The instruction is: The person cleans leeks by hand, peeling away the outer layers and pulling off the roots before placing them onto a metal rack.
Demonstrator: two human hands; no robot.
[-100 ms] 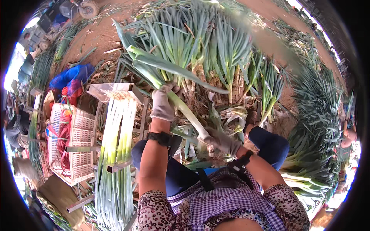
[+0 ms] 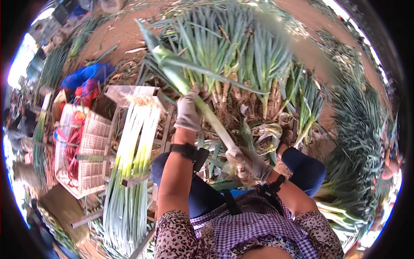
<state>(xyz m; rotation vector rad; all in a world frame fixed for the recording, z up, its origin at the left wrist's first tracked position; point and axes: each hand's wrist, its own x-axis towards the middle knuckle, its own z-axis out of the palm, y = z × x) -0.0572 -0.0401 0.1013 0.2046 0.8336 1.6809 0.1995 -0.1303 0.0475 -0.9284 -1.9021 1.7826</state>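
Note:
One long leek (image 2: 215, 123) lies slantwise across my two gloved hands, its green leaves up and to the left, its white end down and to the right. My left hand (image 2: 189, 110), in a pale glove, is closed around the stalk just below the leaves. Lower down, my right hand (image 2: 249, 162) is closed on the white base; the root end is partly hidden by its fingers. Beyond both hands stands a thick row of leeks (image 2: 220, 47) with roots downward. To the left, a bundle of cleaned leeks (image 2: 137, 140) rests on a metal rack (image 2: 134, 180), roots at the far end.
Left of the rack sits a white plastic basket (image 2: 94, 149) with red ties (image 2: 73, 153) in it. A blue bag (image 2: 88, 74) lies behind the basket. A long heap of leeks (image 2: 358, 125) runs along the right side. Leaf scraps litter the ground near my knees.
The whole view has shifted slightly, so the surroundings sit a little farther right. Both hands keep their grip on the leek.

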